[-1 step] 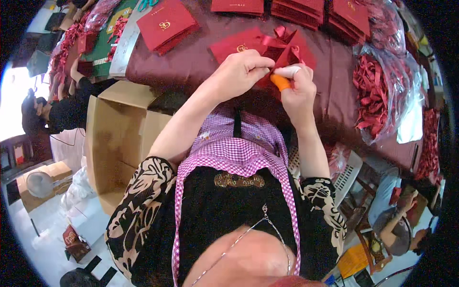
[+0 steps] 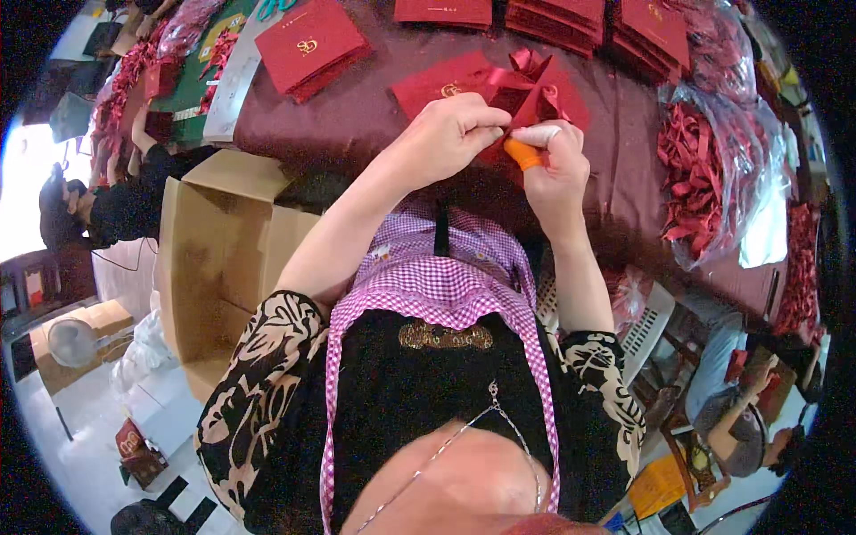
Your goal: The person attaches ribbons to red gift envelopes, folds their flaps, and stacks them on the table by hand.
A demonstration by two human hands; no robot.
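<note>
Over the table's near edge my left hand [image 2: 446,134] and my right hand [image 2: 560,169] meet, fingertips almost touching. Each is closed in a pinch at the lower part of a shiny red ribbon [image 2: 528,73], whose loops stand up just beyond my fingers. Beneath the ribbon lies a red card folder [image 2: 437,82] with a gold emblem, partly covered by my left hand. An orange finger cot [image 2: 523,153] and a white wrap [image 2: 539,134] cover fingers of my right hand. The exact pinch point on the ribbon is small and partly hidden.
Stacks of red folders [image 2: 314,49] [image 2: 557,25] line the far side of the dark red cloth. At right lies a clear bag of red ribbons [image 2: 691,178]. An open cardboard box [image 2: 218,267] stands at left. Other people [image 2: 129,209] [image 2: 740,428] sit at both sides.
</note>
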